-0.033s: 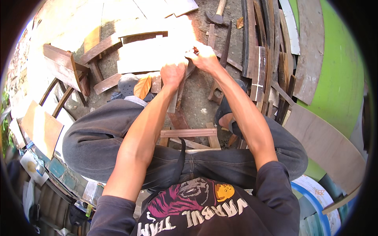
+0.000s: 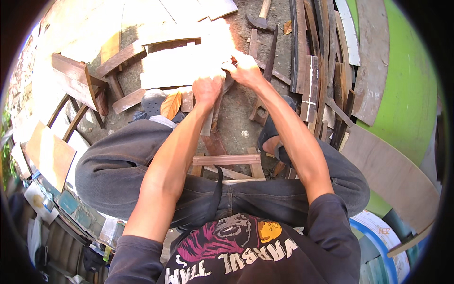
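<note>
Ahead of me, in strong sunlight, my left hand (image 2: 207, 89) is closed around a narrow wooden strip (image 2: 216, 111) that slants down toward me. Just right of it and farther off, my right hand (image 2: 244, 69) has its fingers curled in a pinch near the strip's far end. What they hold is lost in the glare. A pale wooden board (image 2: 165, 68) lies flat beyond my left hand. The handsaw (image 2: 272, 57) rests on the ground to the right of my right hand, its handle toward me.
A hammer (image 2: 259, 21) lies at the far side. Stacked wood strips (image 2: 312, 42) and a green panel (image 2: 409, 85) line the right. A small wooden frame (image 2: 227, 160) sits between my legs. At left stands a wooden piece with legs (image 2: 75, 80); a dry leaf (image 2: 171, 105) lies near my foot.
</note>
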Motion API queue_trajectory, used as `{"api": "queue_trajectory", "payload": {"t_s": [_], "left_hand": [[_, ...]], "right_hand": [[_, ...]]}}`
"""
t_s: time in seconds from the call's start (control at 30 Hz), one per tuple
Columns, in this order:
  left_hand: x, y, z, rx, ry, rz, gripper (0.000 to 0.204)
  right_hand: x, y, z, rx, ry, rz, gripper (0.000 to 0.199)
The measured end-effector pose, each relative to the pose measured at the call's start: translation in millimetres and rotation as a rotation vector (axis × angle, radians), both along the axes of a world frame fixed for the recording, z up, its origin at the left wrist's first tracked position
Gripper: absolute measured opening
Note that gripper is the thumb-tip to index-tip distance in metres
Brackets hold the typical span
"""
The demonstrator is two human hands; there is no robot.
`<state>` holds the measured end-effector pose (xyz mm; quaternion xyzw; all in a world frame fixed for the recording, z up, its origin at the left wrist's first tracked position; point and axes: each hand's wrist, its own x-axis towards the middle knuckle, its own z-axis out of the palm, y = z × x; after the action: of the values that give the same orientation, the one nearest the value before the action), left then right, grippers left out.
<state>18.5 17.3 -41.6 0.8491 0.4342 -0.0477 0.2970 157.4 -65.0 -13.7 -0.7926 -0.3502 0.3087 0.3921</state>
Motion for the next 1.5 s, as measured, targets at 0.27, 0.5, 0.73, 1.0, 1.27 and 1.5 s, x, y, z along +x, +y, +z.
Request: {"api": "queue_trajectory", "payload": {"t_s": [0.27, 0.5, 0.73, 1.0, 1.27, 1.5], "left_hand": [[12.1, 0.4, 11.1, 0.046, -0.079, 0.015, 0.039], [6.0, 6.6, -10.9, 0.070, 0.108, -0.102, 0.042], [5.4, 6.7, -14.8, 0.039, 0.074, -0.129, 0.049], [0.8, 7.8, -11.4, 0.107, 0.129, -0.129, 0.052], [4.6, 9.3, -5.3, 0.079, 0.210, -0.176, 0.053], [2.1, 8.5, -8.6, 0.125, 0.157, -0.157, 0.053]], "right_hand": [[2.7, 3.7, -4.3, 0.121, -0.266, 0.023, 0.020], [10.2, 17.0, -3.7, 0.169, -0.208, -0.103, 0.016], [147.9, 29.4, 5.8, -0.085, -0.356, 0.001, 0.013], [44.7, 3.6, 12.9, -0.134, -0.046, 0.217, 0.030], [37.0, 2.9, -1.2, -0.130, -0.137, 0.364, 0.029], [33.9, 5.4, -10.5, -0.209, -0.203, 0.451, 0.027]]}}
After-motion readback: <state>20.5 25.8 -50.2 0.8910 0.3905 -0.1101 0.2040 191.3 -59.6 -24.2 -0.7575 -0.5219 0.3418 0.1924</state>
